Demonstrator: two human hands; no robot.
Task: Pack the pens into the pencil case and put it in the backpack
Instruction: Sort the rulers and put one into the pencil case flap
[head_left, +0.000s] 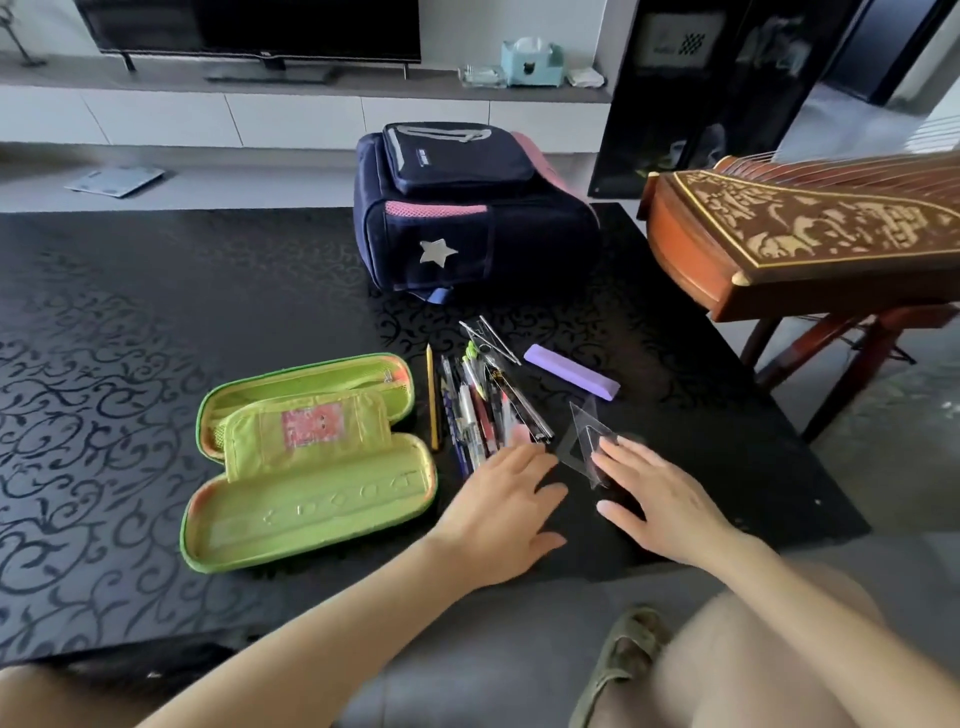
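Note:
A green pencil case lies wide open on the black patterned table. Just right of it lie several pens in a loose bundle, with a yellow pencil at their left. Behind them stands a navy and pink backpack with a silver star. My left hand reaches with straight fingers to the near ends of the pens. My right hand lies flat, its fingertips touching a clear set square. Neither hand holds anything.
A purple eraser block and a clear plastic ruler lie beyond the pens. A carved wooden zither on a stand juts in at the right. The table's near edge is by my knees, and a sandalled foot shows below.

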